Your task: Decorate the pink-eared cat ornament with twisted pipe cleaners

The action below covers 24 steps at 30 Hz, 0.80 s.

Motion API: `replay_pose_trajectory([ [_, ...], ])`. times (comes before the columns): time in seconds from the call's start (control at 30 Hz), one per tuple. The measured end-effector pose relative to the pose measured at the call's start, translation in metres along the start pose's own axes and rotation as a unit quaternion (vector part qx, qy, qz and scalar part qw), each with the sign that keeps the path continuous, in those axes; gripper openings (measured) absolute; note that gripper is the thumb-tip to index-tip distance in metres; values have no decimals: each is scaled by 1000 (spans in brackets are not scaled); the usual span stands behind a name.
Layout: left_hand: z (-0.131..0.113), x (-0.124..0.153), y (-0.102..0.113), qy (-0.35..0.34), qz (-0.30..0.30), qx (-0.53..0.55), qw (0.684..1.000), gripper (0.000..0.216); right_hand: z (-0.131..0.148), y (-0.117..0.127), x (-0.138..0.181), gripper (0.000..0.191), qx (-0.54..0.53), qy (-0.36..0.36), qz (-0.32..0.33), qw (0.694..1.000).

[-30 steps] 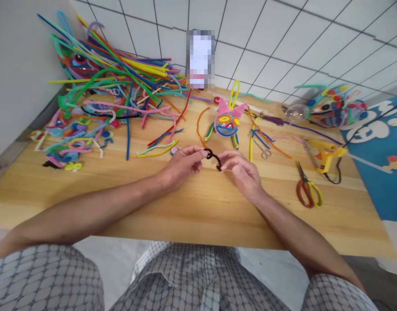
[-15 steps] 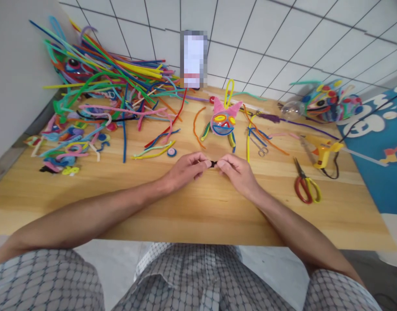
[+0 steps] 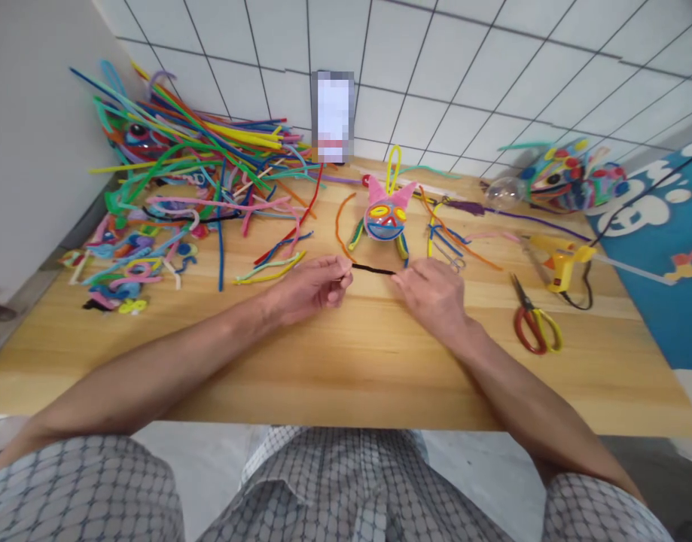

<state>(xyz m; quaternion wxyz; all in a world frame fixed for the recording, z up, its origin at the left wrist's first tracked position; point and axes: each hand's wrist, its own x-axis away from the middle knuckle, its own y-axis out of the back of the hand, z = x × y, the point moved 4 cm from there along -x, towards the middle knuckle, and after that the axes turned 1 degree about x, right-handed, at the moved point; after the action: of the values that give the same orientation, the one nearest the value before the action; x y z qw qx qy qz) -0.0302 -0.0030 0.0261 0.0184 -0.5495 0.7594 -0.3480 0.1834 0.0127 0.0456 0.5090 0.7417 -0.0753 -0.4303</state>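
A short black pipe cleaner (image 3: 373,269) is stretched nearly straight between my two hands, just above the table. My left hand (image 3: 317,284) pinches its left end between thumb and fingers. Its right end is gripped in my right hand (image 3: 433,295), whose curled fingers hide the tip. Right behind the pipe cleaner sits a clear ball ornament (image 3: 385,218) with pink ears, yellow-ringed eyes, a blue mouth, striped legs and a yellow loop on top. An orange pipe cleaner (image 3: 341,224) lies to the ornament's left.
Many coloured pipe cleaners (image 3: 210,143) are heaped at the back left, with curled pieces (image 3: 134,263) before them. Red-and-yellow-handled scissors (image 3: 529,320) and a yellow glue gun (image 3: 564,265) lie at right. A phone (image 3: 333,117) leans on the tiled wall. Decorated balls (image 3: 565,177) stand back right.
My hands have moved apart, right hand to the right and left hand slightly left. The black pipe cleaner, mostly hidden between the fingers before, now shows as a straight length. The view has shifted slightly.
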Motion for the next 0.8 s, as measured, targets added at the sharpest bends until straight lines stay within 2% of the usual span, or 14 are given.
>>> replay_pose_trajectory([
  [0.1,3,0,0,27,19,-76,997,32,-19,2,-1,27,-36,-23,-12,999],
  [0.3,6,2,3,106,42,-170,979,31,-42,-9,0,31,-35,-11,45,998],
  [0.47,4,4,2,119,81,-210,967,32,-41,-9,1,32,-10,-34,55,998],
  [0.63,3,5,1,110,79,-198,971,29,-39,-16,0,36,11,-101,114,988],
  [0.73,5,4,2,97,58,-190,975,22,-43,-13,-1,31,-93,-155,146,973],
  [0.8,6,2,3,84,37,-191,977,16,-48,-8,-1,28,-244,-176,190,934],
])
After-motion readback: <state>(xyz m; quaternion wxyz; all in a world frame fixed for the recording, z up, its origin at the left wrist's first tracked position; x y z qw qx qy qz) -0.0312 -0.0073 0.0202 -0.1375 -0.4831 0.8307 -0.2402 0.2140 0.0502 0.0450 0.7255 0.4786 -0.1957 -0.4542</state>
